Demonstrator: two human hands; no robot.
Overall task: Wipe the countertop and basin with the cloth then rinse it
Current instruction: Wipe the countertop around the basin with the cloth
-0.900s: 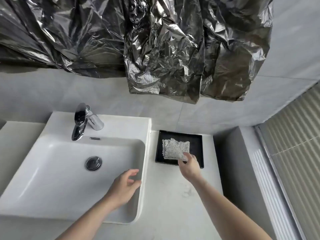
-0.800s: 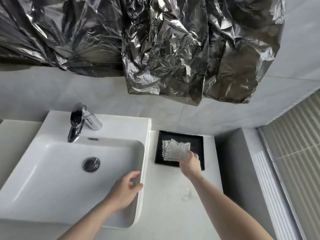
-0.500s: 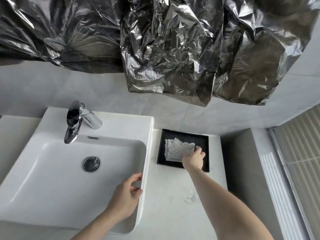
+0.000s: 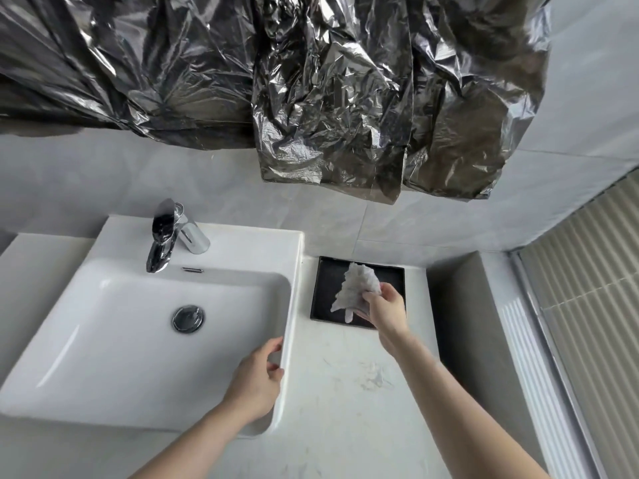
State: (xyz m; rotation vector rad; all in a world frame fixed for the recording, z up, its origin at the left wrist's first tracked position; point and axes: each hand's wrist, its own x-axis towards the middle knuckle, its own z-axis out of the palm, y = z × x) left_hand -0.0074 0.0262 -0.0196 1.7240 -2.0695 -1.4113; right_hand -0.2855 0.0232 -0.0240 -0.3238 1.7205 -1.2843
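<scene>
pinching one cloth (image 4: pixel 356 288) over one tray (image 4: pixel 323 292), right hand (image 4: pixel 385 311)

The left grip (image 4: pixel 257 378) holds the right rim of the basin (image 4: pixel 238 242), forearm bare. The right grip (image 4: pixel 383 311), arm stretched forward, pinches the cloth (image 4: pixel 352 288) between thumb and fingertips.

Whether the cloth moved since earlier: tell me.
Yes. The cloth lay flat in the black tray; now the right hand holds it bunched, lifted off the tray.
</scene>
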